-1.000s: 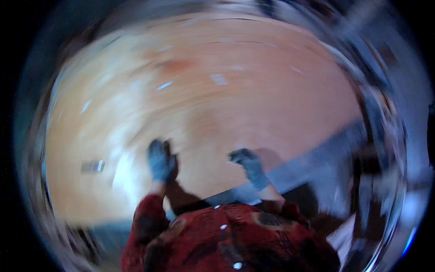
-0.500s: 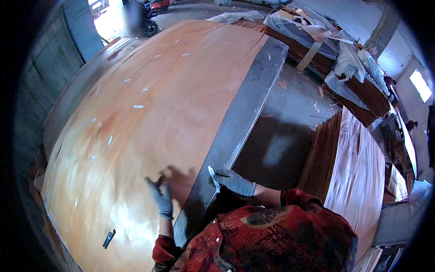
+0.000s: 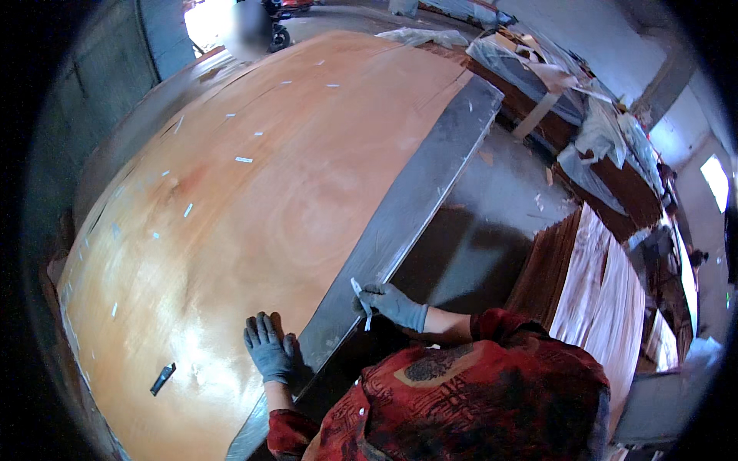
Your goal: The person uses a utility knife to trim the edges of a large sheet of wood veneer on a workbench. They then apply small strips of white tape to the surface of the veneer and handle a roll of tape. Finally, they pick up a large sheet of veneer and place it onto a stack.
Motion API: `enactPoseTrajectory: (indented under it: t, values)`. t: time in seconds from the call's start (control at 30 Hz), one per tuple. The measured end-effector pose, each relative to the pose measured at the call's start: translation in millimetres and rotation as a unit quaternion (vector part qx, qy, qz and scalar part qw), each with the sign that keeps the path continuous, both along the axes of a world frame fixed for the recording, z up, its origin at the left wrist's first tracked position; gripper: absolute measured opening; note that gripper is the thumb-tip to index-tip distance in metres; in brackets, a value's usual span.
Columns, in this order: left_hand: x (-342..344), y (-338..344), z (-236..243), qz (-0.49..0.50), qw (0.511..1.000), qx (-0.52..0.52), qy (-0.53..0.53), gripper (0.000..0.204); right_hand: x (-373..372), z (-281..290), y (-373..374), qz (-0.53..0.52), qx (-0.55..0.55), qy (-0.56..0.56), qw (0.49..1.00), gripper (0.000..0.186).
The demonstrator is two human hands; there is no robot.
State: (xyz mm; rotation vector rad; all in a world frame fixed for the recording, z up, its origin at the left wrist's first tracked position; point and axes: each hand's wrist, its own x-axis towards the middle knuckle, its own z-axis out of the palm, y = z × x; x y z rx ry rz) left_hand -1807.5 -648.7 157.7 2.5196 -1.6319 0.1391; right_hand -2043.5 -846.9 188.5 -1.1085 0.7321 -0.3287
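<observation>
Nearest the camera, a red patterned sleeve leads to the left hand (image 3: 269,349), gloved in grey, lying flat with its fingers spread open on a broad veneer sheet (image 3: 254,200) of orange-brown wood. The right hand (image 3: 393,303), also gloved, has its fingers closed around a small pale blade (image 3: 361,301), possibly a knife, held at the edge of a long grey metal strip (image 3: 407,223) that runs along the sheet's right side. The sheet covers nearly the whole worktop, and small bits of pale tape (image 3: 244,160) dot its surface. A small dark tool (image 3: 162,379) lies on the sheet to the left of the left hand, well apart from it. Right of the strip is a bare concrete floor (image 3: 492,207), then a stack of veneer sheets (image 3: 592,284). Farther off, plastic-covered piles (image 3: 538,73) line the wall, and daylight shows at an opening behind.
</observation>
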Motion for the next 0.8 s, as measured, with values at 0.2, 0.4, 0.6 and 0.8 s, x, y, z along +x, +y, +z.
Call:
enactPoseTrajectory:
  t: [0.2, 0.4, 0.6, 0.8]
  values:
    - [4, -1, -18, 0.042, 0.996, 0.075, 0.020, 0.074, -8, -7, -37, 0.101, -0.068, -0.048, 0.991, 0.022]
    - [-42, 18, -51, 0.088, 0.993, -0.077, 0.022, 0.084, -59, -7, -121, 0.014, -0.061, -0.064, 0.996, 0.021]
    - [-125, 17, -51, 0.281, 0.905, -0.179, 0.263, 0.081, -43, -21, -167, 0.069, -0.180, -0.074, 0.978, 0.018]
    - [-197, 36, -46, 0.446, 0.585, -0.466, 0.492, 0.067, 3, -47, -150, 0.093, 0.213, -0.123, 0.965, 0.021]
